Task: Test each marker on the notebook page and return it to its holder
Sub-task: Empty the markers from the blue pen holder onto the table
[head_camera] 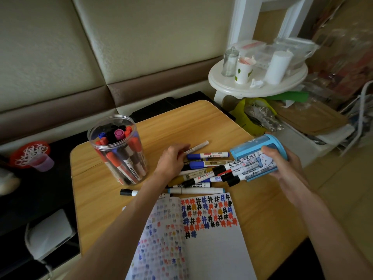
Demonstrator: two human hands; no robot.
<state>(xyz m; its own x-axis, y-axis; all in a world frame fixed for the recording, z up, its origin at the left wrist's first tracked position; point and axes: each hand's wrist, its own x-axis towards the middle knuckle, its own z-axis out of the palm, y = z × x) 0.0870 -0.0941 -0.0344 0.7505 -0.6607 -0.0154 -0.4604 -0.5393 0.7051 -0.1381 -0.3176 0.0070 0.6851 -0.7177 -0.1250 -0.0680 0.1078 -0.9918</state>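
My right hand (282, 164) grips a blue holder (260, 152) tipped on its side, and several whiteboard markers stick out of its mouth to the left. A pile of loose markers (201, 174) lies on the wooden table (262, 209) in front of it. My left hand (171, 160) rests on that pile with fingers loosely curled; whether it holds a marker I cannot tell. A clear jar (119, 150) full of red, blue and black markers stands upright at the left. The open notebook (212, 239) lies nearest me, its right page marked with coloured hash signs.
A white round stool (258, 85) with cups and plastic boxes stands beyond the table's far right corner. A yellow bag (252, 116) and boxes crowd the floor at the right. A red mini hoop (30, 152) and a purple cup sit at the left on a dark surface.
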